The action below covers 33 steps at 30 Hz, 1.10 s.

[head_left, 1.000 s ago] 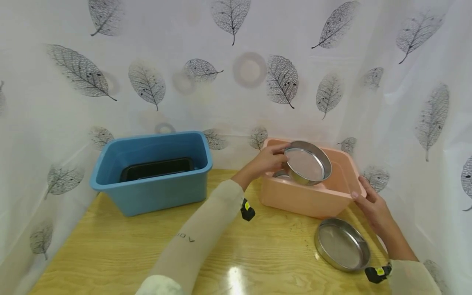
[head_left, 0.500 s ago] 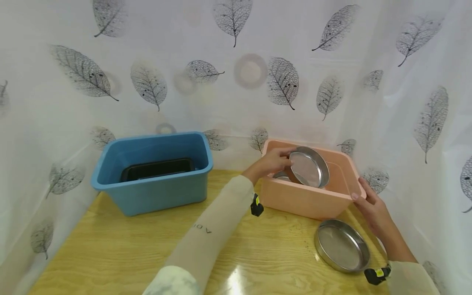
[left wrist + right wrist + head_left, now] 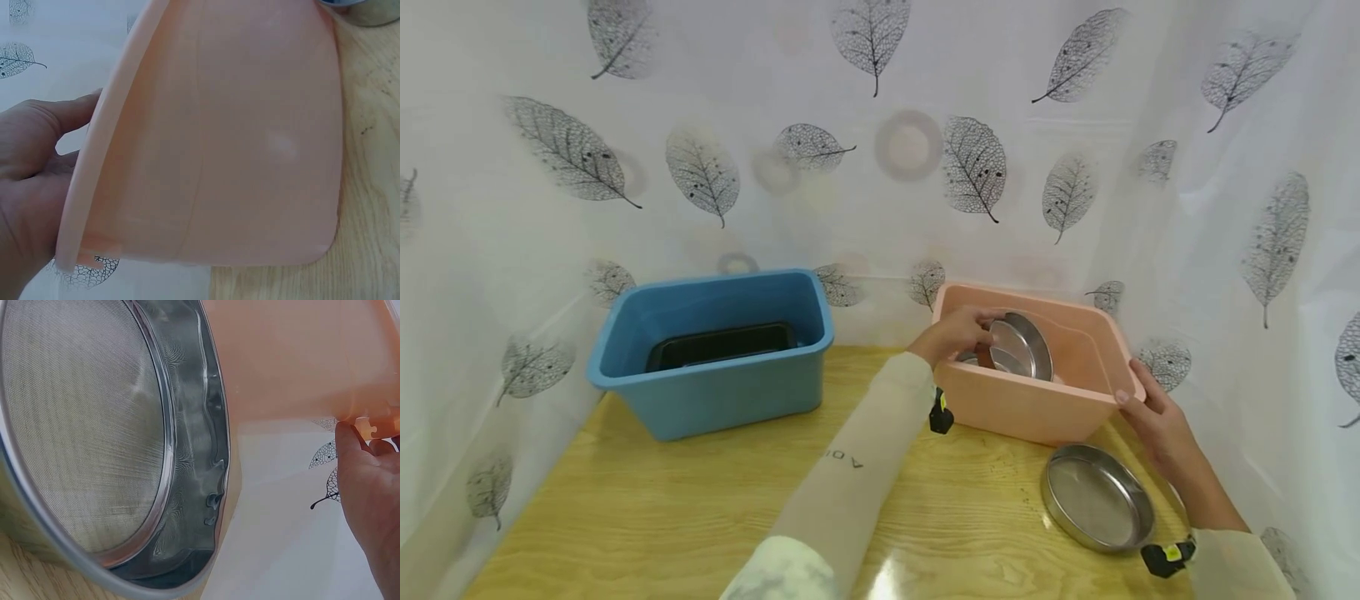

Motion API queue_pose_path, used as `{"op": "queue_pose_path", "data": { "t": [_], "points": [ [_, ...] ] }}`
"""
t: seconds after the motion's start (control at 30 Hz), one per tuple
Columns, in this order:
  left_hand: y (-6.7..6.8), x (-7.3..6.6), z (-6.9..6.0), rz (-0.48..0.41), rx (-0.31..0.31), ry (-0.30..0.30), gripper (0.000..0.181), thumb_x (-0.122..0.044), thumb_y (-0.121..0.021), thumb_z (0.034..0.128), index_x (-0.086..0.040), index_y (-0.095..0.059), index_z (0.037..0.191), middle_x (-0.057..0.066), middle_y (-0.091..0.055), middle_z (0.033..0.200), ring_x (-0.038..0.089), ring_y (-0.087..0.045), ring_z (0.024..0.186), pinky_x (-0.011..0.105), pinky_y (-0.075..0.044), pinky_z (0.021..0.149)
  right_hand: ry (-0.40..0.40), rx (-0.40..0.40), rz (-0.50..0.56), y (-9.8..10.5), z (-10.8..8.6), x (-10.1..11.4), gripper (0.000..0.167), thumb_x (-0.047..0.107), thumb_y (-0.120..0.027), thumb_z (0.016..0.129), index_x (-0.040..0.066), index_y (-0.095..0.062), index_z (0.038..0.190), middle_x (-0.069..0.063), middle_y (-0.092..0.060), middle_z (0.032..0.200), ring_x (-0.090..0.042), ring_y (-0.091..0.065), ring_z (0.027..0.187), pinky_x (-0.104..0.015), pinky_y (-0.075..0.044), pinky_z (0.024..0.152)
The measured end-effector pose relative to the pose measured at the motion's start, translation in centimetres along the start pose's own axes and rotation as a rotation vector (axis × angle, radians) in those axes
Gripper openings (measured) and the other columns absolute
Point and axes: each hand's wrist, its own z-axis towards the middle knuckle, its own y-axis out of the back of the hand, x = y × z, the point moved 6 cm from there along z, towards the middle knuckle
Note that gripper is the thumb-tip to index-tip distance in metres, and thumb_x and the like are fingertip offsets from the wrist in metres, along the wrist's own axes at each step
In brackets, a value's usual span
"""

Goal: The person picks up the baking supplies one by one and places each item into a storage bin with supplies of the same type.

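The upper sieve [image 3: 1018, 346] sits tilted inside the left part of the pink bin [image 3: 1022, 408], and my left hand [image 3: 958, 335] has its near-left rim pinched between thumb and fingers. More metal [image 3: 970, 360] shows just below that hand, mostly hidden, so I can't tell from here what it is. In my left wrist view the bin's edge covers the fingertips. My right hand [image 3: 1157, 421] grips the right end of the bin's rim, thumb on the near side. Right in front of the bin, near my right wrist, the lower sieve [image 3: 1097, 500] lies mesh down on the wooden surface [image 3: 700, 500]. Well off to the left I have the blue bin [image 3: 730, 396] with a black tray [image 3: 722, 346] inside; a leaf-printed curtain [image 3: 865, 225] hangs behind everything.
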Motion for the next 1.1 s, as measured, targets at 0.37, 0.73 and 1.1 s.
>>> {"op": "queue_pose_path", "data": {
  "t": [0.37,0.73,1.1],
  "points": [
    [-0.2,1.0,0.5,-0.015,0.015,0.074,0.055,0.008,-0.059,0.096,-0.008,-0.051,0.149,0.015,-0.065,0.099,0.019,-0.044,0.064,0.035,-0.043,0.067,-0.008,0.002,0.012,-0.3,0.0,0.0,0.071,0.005,-0.043,0.106,0.017,-0.003,0.164,-0.012,0.004,0.17,0.01,-0.052,0.124,-0.01,-0.046,0.097],
    [0.1,0.4,0.4,0.083,0.022,0.049,0.053,-0.002,-0.06,0.0993,-0.013,-0.05,0.15,0.014,-0.042,0.159,0.029,-0.062,0.12,0.032,-0.046,0.077,-0.003,-0.012,0.02,-0.2,0.1,-0.1,0.071,0.004,-0.044,0.106,0.014,-0.003,0.164,-0.013,0.003,0.17,0.01,-0.053,0.123,-0.009,-0.046,0.098],
    [-1.2,-1.2,-0.5,0.084,0.204,-0.09,0.052,-0.007,-0.061,0.1004,-0.015,-0.049,0.15,0.012,-0.05,0.152,0.024,-0.058,0.13,0.031,-0.053,0.1,-0.015,-0.016,-0.014,0.0,0.0,0.2,0.071,0.006,-0.045,0.107,0.016,-0.003,0.164,-0.011,0.003,0.171,0.012,-0.052,0.123,-0.009,-0.045,0.097]
  ]
}}
